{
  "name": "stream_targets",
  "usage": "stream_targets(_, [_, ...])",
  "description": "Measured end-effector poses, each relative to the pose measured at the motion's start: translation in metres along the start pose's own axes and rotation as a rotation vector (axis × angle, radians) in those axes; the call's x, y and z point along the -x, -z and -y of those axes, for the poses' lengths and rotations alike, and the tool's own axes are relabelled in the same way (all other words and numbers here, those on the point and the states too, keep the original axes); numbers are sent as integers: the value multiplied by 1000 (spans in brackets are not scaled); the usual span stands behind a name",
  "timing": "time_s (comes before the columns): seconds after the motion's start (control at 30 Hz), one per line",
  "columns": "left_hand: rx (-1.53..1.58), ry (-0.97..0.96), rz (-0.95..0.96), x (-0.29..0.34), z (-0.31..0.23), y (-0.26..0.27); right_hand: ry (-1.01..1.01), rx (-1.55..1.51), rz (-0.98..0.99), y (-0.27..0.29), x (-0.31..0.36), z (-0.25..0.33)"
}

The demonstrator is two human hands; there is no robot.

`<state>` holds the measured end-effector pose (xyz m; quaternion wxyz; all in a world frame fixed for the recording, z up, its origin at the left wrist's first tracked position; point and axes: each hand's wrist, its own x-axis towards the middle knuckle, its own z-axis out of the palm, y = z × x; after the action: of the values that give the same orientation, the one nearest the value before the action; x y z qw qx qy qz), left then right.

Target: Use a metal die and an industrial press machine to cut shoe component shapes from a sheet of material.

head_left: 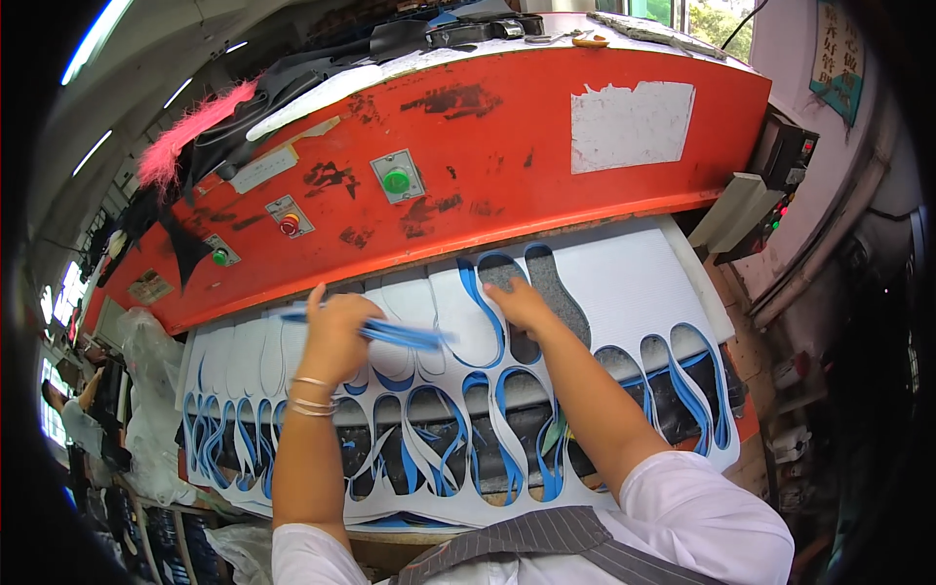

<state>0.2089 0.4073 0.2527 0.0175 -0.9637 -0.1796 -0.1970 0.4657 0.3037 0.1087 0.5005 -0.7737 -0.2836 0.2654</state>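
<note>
My left hand (339, 336), with metal bangles at its wrist, is closed round a thin stack of blue-edged foam insoles (408, 334), smeared by motion. It is raised over the left half of a white foam sheet (624, 273) with a blue underside. My right hand (519, 304) reaches to the sheet beside a sole-shaped hole, its thumb and finger apart and nothing seen in them. To its left, a cut white insole shape (466, 317) sits in the sheet. Along the near side, sole-shaped openings have blue and white strips curling between them.
A red press beam (507, 136) spans the far side, bearing a green button (396, 180) and a red knob (290, 223). Clear plastic bags (151, 390) hang at the left. A control box (788, 151) stands at the right. Another person (83, 419) is at far left.
</note>
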Motion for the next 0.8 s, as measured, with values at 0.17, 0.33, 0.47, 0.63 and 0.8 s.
stream_targets(0.17, [-183, -217, 304, -17, -34, -60, -324, -352, 518, -1, -4, -9])
stream_targets(0.33, [-186, -236, 206, -38, -35, -118, -251, -534, 423, -18, 3, -1])
stream_targets(0.47, [-78, -215, 281, -46, -41, -128, -308, -923, 491, -18, 4, -17])
stream_targets(0.63, [-154, -264, 351, -18, -26, -115, -270, -426, 85, -27, 26, -29])
stream_targets(0.8, [18, -169, 95, 60, 18, -64, 285, -164, -125, -71, 16, 23])
